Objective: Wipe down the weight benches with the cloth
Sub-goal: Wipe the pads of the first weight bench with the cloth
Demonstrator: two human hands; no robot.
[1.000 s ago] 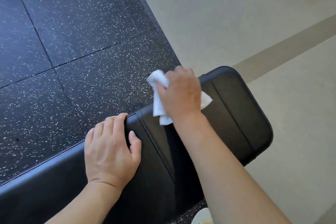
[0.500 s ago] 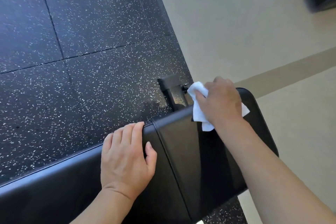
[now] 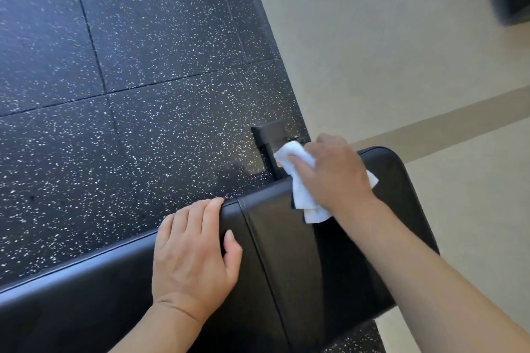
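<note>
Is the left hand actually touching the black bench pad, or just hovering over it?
Touching. The head view shows the left hand lying flat on the bench pad, fingertips over its far edge and thumb on its top, with no gap showing beneath.

1. The table [image 3: 301, 252] stands across the seam between rubber floor [image 3: 129, 94] on the left and smooth floor [image 3: 401, 66] on the right.
2. Left hand [image 3: 195, 255] rests on the table's far edge.
3. Right hand [image 3: 335, 172] holds the cloth [image 3: 301, 195] on the table, to the right of the left hand.

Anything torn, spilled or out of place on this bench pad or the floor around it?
Nothing stands out. The bench pad looks intact, the right hand presses the white cloth near its far edge, and the left hand rests flat on it.
</note>
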